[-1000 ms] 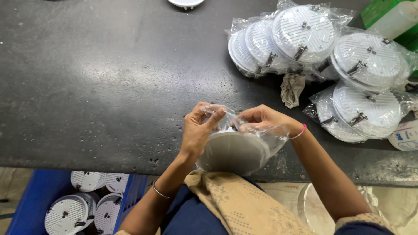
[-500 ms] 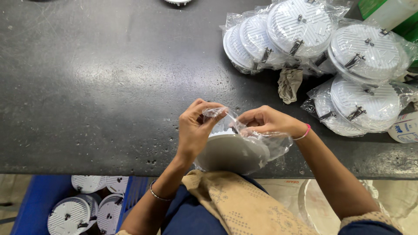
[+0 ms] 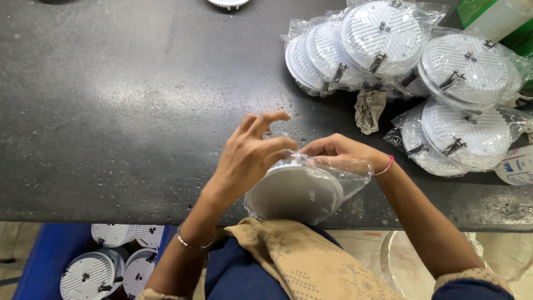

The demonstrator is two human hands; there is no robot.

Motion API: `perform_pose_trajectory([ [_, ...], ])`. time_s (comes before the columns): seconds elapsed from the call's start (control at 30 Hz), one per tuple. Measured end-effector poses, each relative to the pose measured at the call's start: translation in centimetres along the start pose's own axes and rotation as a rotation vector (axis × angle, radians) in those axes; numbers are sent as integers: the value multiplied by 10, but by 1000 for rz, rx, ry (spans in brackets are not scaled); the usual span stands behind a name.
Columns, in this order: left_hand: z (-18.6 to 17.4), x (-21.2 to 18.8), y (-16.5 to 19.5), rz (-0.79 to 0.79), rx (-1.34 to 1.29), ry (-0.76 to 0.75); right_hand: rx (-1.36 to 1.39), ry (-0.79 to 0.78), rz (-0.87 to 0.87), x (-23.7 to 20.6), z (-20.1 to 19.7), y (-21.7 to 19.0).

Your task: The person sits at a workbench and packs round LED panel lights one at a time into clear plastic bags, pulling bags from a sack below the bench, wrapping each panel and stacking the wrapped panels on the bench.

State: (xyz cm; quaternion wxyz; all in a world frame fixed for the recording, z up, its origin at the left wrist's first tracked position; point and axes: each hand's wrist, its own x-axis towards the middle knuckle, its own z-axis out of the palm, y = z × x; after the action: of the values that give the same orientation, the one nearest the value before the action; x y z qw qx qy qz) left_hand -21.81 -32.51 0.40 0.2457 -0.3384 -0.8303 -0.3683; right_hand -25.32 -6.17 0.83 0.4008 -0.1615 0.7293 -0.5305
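Observation:
A round white light fixture [image 3: 297,194] sits in a clear plastic bag [image 3: 347,176] at the near edge of the dark table [image 3: 122,111], its flat face toward me. My left hand [image 3: 250,153] pinches the bag's top edge, with the upper fingers spread. My right hand [image 3: 341,151] grips the same bag opening from the right, fingers curled over the plastic.
Several bagged white round fixtures [image 3: 383,36] are piled at the table's far right, with a crumpled cloth [image 3: 369,108] beside them. A blue crate [image 3: 44,255] at lower left holds more unbagged fixtures [image 3: 89,275]. A green and white container [image 3: 494,14] stands at the top right.
My left hand's fingers have lifted and spread apart above the bag. The bagged fixture stays at the table edge between both hands.

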Motion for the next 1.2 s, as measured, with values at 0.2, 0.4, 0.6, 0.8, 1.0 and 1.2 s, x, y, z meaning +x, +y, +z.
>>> perform_pose_trajectory([
  [0.2,0,-4,5,-242,-15,16,-107,47,-19,1,0,4],
  [0.4,8,-5,3,-614,-269,-42,-324,107,-114,6,-2,21],
  [0.6,34,-6,17,-496,-332,-3,-131,80,-206,9,1,38],
  [0.8,28,-8,57,-359,-305,-20,98,114,-188,8,6,39],
  [1.0,41,3,89,-159,73,-130,-51,108,-368,13,9,34],
  [1.2,59,5,81,-115,224,-117,-27,9,-430,13,6,31],
])
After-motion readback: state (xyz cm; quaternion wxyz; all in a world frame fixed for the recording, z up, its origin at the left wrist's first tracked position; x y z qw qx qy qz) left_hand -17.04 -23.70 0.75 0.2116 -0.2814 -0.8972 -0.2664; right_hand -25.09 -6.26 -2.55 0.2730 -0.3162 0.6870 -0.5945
